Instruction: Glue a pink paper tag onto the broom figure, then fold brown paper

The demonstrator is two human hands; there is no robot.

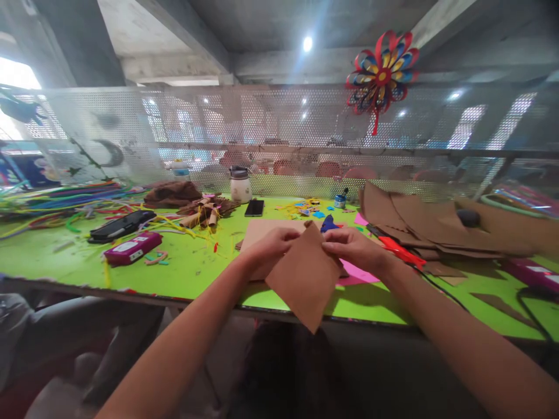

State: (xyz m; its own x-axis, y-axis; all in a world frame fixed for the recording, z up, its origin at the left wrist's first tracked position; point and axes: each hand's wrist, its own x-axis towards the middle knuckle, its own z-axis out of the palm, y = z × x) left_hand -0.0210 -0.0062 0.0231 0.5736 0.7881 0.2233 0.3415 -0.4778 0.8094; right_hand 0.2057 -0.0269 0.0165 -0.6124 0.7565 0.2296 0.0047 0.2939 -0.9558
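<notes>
Over the near edge of the green table (pixel 187 273), the left hand (pixel 266 247) and right hand (pixel 353 247) pinched the upper corner of a brown paper sheet (pixel 303 279), fingers closed on it. Pink paper (pixel 356 273) lay just behind, red scissors (pixel 399 251) to the right. Farther back lay a phone (pixel 254 208), a white jar (pixel 240 185) and stacked cardboard (pixel 419 227).

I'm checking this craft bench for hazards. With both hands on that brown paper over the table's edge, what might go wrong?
1. The brown paper hangs past the table edge, held only at its top by the left hand and right hand; it may crease or slip.
2. The red tool lies beside the right wrist; a nudge is likely.
</notes>
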